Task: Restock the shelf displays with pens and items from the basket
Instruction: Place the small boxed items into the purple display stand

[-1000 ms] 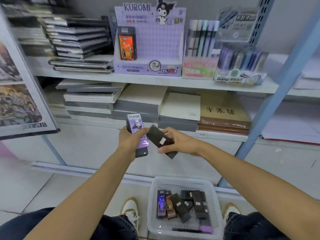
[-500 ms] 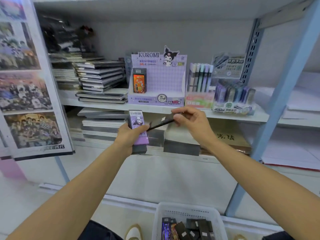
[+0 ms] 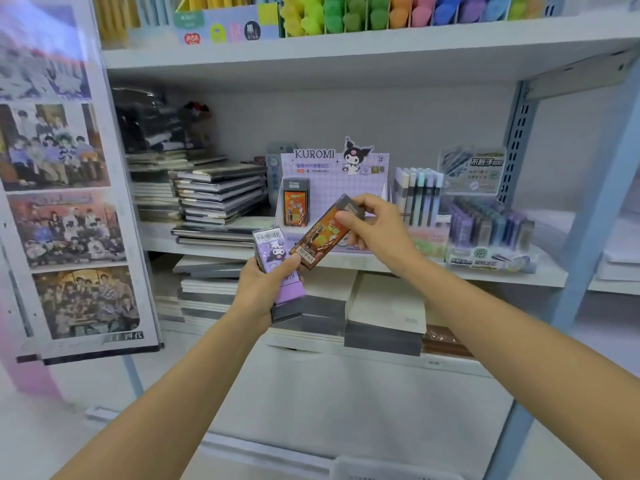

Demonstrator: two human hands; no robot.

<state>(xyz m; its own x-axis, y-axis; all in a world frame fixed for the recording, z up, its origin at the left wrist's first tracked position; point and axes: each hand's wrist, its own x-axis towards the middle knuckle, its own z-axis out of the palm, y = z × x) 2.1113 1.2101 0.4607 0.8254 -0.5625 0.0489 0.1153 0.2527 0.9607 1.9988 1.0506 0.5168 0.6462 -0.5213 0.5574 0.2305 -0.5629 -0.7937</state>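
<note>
- Curled round a purple Kuromi pack (image 3: 275,259) and darker packs beneath it, my left grip (image 3: 263,289) sat just below the shelf (image 3: 502,277) edge.
- My right grip (image 3: 377,230) pinched a tilted orange pack (image 3: 320,237) before the Kuromi display box (image 3: 332,181).
- Stacked notebooks (image 3: 221,195) lay left of that box, and a photo poster (image 3: 65,202) stood farther left.

Bottom edge cuts off the basket (image 3: 398,472).
</note>
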